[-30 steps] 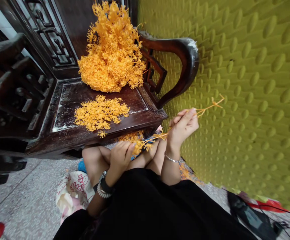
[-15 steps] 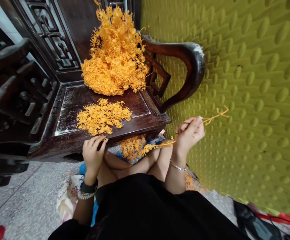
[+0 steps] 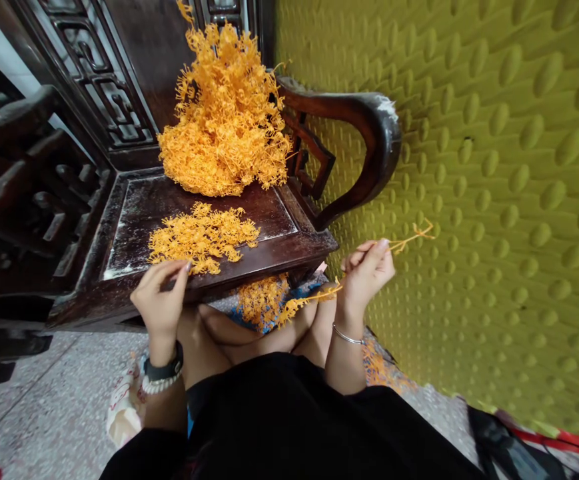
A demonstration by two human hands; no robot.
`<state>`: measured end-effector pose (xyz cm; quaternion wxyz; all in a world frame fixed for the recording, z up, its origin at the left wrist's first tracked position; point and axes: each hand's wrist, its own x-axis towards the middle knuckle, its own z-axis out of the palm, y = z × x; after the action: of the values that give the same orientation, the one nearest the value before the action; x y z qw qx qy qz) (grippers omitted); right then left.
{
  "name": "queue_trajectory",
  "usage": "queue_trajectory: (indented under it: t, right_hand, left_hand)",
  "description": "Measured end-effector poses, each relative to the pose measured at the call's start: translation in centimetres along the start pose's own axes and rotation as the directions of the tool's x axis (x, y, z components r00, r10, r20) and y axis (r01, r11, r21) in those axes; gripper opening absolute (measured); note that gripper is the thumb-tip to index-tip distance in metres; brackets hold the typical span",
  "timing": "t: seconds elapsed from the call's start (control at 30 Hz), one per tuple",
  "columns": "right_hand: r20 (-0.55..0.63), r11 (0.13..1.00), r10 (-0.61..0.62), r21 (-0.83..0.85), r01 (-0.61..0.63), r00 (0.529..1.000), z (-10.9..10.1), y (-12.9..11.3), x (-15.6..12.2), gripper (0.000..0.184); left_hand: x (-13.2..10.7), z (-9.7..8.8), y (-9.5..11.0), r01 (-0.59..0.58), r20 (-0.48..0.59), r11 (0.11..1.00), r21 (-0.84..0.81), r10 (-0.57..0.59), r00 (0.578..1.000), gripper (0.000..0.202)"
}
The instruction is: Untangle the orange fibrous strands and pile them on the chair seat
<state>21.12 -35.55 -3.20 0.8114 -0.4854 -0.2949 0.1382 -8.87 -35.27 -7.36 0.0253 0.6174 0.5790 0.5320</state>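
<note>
Clock directions are read from the seated person, with 12 o'clock straight ahead. From where I stand, the dark wooden chair (image 3: 275, 215) faces the person at 11 to 12 o'clock. Its seat carries two masses of orange curled pieces: the large heap (image 3: 224, 133) at the rear, and the small heap (image 3: 204, 235) near the front edge, at 11 o'clock.

Left hand (image 3: 162, 290): at 10 o'clock, over the seat's front edge. Thumb and forefinger converge at the near side of the small heap; I cannot tell whether they pinch a piece. Right hand (image 3: 369, 270): at 1 o'clock, fingers curled, thumb pressed down on the orange strand (image 3: 412, 238). A forked end projects toward 2 o'clock; a curlier orange length emerges from the opposite side, over the legs.

Containers: at 12 o'clock, below the seat, loose orange pieces (image 3: 264, 297) lie on blue sheeting (image 3: 305, 291); whether it is a bag is unclear. At 9 o'clock, the white bag (image 3: 124, 407) with red print sits on the floor; its contents are hidden.
</note>
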Motion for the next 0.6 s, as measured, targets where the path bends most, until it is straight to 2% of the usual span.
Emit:
queue_trajectory:
  t: [0.03, 0.1, 0.2, 0.23, 0.3, 0.37, 0.4, 0.43, 0.47, 0.53, 0.57, 0.6]
  right_hand:
    - [0.002, 1.0, 0.022, 0.017, -0.022, 1.0, 0.2, 0.1, -0.2, 0.043]
    - [-0.002, 0.996, 0.064, 0.058, -0.064, 0.998, 0.7, 0.3, -0.5, 0.043]
    - [-0.027, 0.99, 0.101, 0.098, -0.098, 0.995, 1.4, 0.6, -1.1, 0.044]
    - [-0.03, 0.989, 0.109, 0.101, -0.106, 0.994, 1.5, 0.6, -1.3, 0.045]
    - [-0.027, 0.987, 0.129, 0.098, -0.126, 0.991, 1.8, 0.8, -1.6, 0.045]
    - [-0.015, 0.985, 0.151, 0.087, -0.149, 0.988, 2.1, 1.0, -1.9, 0.044]
    - [-0.009, 0.984, 0.161, 0.081, -0.16, 0.987, 2.2, 1.1, -2.1, 0.044]
    - [-0.003, 0.982, 0.171, 0.077, -0.171, 0.985, 2.3, 1.1, -2.2, 0.044]
    - [0.001, 0.981, 0.181, 0.078, -0.18, 0.984, 2.4, 1.2, -2.4, 0.043]
    - [-0.002, 0.973, 0.204, 0.107, -0.203, 0.979, 2.6, 1.2, -2.6, 0.043]
    - [0.002, 0.965, 0.226, 0.132, -0.225, 0.974, 2.7, 1.2, -2.8, 0.043]
    - [0.013, 0.953, 0.259, 0.162, -0.258, 0.966, 2.7, 1.2, -3.0, 0.042]
  left_hand:
    - [1.0, 0.4, 0.0, 0.013, 0.009, 1.0, 0.017, -0.013, 1.0, 0.02]
    - [3.0, 1.5, -0.5, -0.015, 0.119, 0.998, 0.065, 0.008, 0.993, 0.021]
    - [5.1, 2.8, -1.5, -0.119, 0.323, 0.986, 0.121, 0.074, 0.944, 0.021]
    - [5.4, 2.9, -1.6, -0.138, 0.347, 0.982, 0.125, 0.087, 0.934, 0.022]
    - [5.2, 2.7, -0.9, -0.14, 0.294, 0.983, 0.118, 0.1, 0.95, 0.024]
    - [3.8, 1.9, 0.9, -0.121, 0.194, 0.991, 0.065, 0.106, 0.975, 0.025]
    - [2.8, 1.6, 2.0, -0.107, 0.181, 0.994, 0.011, 0.103, 0.978, 0.025]
    - [1.5, 1.3, 3.2, -0.1, 0.238, 0.991, -0.084, 0.117, 0.964, 0.026]
    - [0.0, 1.2, 4.4, -0.076, 0.343, 0.976, -0.206, 0.144, 0.928, 0.031]
    - [-3.0, 1.7, 6.4, 0.038, 0.556, 0.909, -0.416, 0.221, 0.801, 0.052]
    - [-4.4, 2.2, 7.2, 0.112, 0.6, 0.877, -0.468, 0.222, 0.768, 0.065]
    - [-5.5, 2.9, 7.7, 0.172, 0.616, 0.858, -0.484, 0.194, 0.763, 0.073]
